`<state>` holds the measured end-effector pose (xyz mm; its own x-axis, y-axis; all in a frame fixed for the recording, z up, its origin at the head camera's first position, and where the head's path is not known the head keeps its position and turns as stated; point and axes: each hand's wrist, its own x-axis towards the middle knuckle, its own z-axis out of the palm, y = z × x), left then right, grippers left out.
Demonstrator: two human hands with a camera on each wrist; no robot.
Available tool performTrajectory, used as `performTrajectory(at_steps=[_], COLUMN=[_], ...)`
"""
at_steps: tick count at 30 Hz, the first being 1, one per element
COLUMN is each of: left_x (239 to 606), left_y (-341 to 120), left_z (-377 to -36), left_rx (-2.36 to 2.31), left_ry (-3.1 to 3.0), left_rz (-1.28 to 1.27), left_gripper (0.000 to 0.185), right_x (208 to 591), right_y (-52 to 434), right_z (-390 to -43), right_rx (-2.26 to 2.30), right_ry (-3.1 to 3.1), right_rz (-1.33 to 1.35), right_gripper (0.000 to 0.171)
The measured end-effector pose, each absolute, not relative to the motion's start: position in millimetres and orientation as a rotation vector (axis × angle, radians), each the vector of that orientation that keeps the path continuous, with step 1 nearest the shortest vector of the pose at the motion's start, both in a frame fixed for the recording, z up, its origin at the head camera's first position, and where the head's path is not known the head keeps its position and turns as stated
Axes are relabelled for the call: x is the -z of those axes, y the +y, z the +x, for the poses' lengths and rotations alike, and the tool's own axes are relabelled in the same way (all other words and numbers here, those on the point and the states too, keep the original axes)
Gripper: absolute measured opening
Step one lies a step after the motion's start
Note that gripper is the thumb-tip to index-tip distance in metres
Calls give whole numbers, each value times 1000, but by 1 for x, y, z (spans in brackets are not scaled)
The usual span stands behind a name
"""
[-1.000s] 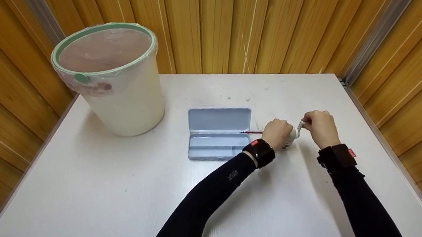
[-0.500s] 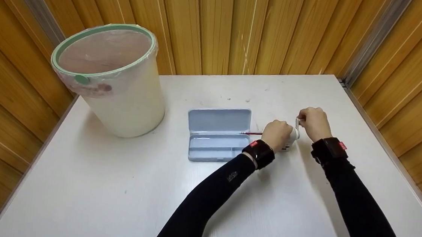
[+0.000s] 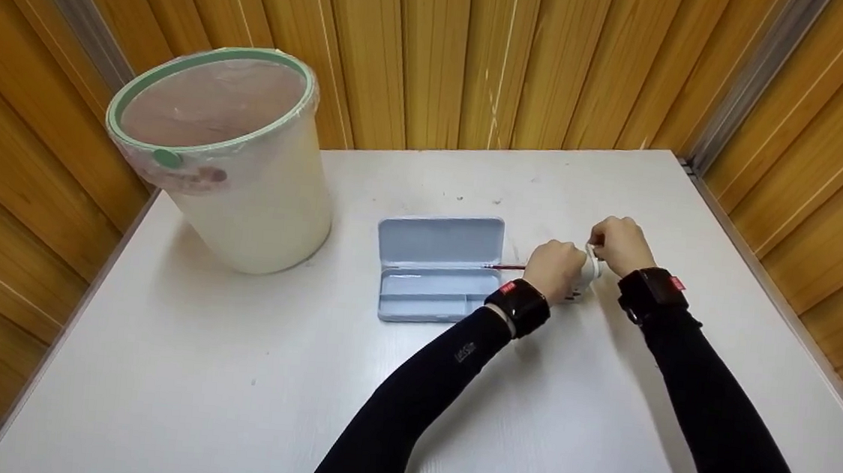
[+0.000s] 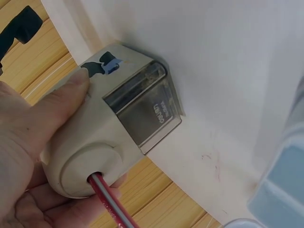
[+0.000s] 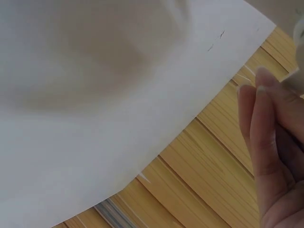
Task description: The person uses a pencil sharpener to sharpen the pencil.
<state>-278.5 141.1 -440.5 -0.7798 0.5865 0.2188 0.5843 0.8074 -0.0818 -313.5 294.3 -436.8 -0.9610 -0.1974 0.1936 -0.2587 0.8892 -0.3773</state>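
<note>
My left hand [image 3: 554,269] grips a white pencil sharpener [image 4: 90,137] with a see-through shavings drawer, holding it on the table. In the left wrist view the thumb presses along its upper side and fingers curl beneath. A red pencil [image 4: 110,202] sticks into the sharpener's round front hole; its other end points left toward the case in the head view. My right hand [image 3: 622,245] pinches the crank handle [image 3: 590,250] at the sharpener's far end. In the right wrist view the fingertips meet the thumb, and most of the crank is out of frame.
A light blue pencil case [image 3: 440,242] lies with its lid raised, just left of my left hand. A large cream bin [image 3: 266,209] with a green rim and plastic liner stands at the table's back left. Wood-panelled walls [image 3: 435,57] enclose the table.
My right hand has swung left and closer to the sharpener, and the crank handle has turned with it. The left hand, sharpener and pencil stay in place.
</note>
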Motion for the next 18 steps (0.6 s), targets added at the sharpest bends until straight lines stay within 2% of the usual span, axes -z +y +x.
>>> performTrajectory(at_steps=[4,8,13,18], left_x=[440,440,441,441], left_y=[141,141,142,142], left_z=[-278,-278,-277,-276], left_rx=[0,-1,10,41], left_ry=[-2762,-2768,-2778,-2759], left_rz=[-900,-893,-875,-878], left_gripper=[16,17,13,12], right_x=[439,446,457,460], right_y=[297,299,303,306], right_z=[-315,-317,-313,-308], right_rx=[-627,-612,-654,-710], right_ry=[-2924,-2991,-3064,-3101], right_rz=[381,443,504,473], right_gripper=[8,17,13,22])
